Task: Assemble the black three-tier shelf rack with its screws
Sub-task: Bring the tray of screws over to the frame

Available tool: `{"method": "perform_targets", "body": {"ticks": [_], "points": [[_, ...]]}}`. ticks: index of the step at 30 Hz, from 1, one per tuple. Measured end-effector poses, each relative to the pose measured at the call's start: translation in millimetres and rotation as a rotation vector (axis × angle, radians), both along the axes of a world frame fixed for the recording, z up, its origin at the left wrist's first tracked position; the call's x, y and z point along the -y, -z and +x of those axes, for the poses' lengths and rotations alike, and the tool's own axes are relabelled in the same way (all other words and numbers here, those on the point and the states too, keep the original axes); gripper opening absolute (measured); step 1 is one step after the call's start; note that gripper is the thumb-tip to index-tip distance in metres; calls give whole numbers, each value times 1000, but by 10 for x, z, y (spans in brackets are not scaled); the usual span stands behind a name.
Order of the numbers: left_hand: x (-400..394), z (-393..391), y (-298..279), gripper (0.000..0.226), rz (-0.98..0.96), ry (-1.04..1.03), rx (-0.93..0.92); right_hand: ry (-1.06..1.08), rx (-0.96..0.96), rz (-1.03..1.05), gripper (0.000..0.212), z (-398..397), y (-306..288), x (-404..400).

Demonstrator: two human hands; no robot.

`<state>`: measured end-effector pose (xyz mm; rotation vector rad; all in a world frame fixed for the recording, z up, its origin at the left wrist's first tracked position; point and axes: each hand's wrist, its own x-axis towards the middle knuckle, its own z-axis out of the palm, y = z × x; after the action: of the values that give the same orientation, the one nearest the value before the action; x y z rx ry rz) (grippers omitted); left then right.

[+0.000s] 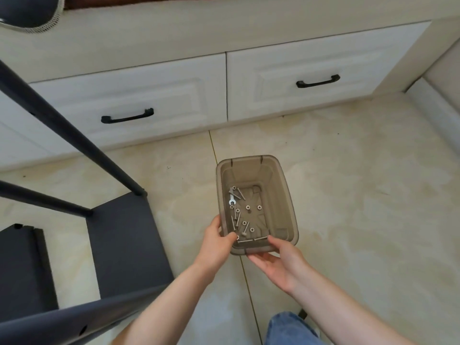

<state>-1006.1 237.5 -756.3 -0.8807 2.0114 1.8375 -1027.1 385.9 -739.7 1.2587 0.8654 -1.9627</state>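
Observation:
A translucent brown plastic bin (286, 195) stands on the tiled floor at centre. Inside it lie several silver screws (236, 216), several nuts (248, 207) and a small flat wrench (232, 196). My left hand (216, 241) grips the bin's near left corner, thumb outside, fingers curled over the rim. My right hand (276, 260) holds the near wall from below, thumb on the rim. The black shelf rack (124, 240) stands at the left, partly built, with black tubes (64, 130) rising from a flat black shelf.
White drawers with black handles (127, 116) run along the back. A second black panel (22, 265) is at the far left. A black rack bar (62, 322) crosses the lower left. My jeans-clad knee (288, 329) is at the bottom.

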Motion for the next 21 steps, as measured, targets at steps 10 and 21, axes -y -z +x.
{"method": "perform_targets", "body": {"ticks": [10, 21], "points": [[26, 48, -8, 33, 130, 44, -31, -26, -55, 53, 13, -36, -25, -24], [249, 625, -407, 53, 30, -35, -14, -235, -40, 71, 15, 89, -107, 93]]}}
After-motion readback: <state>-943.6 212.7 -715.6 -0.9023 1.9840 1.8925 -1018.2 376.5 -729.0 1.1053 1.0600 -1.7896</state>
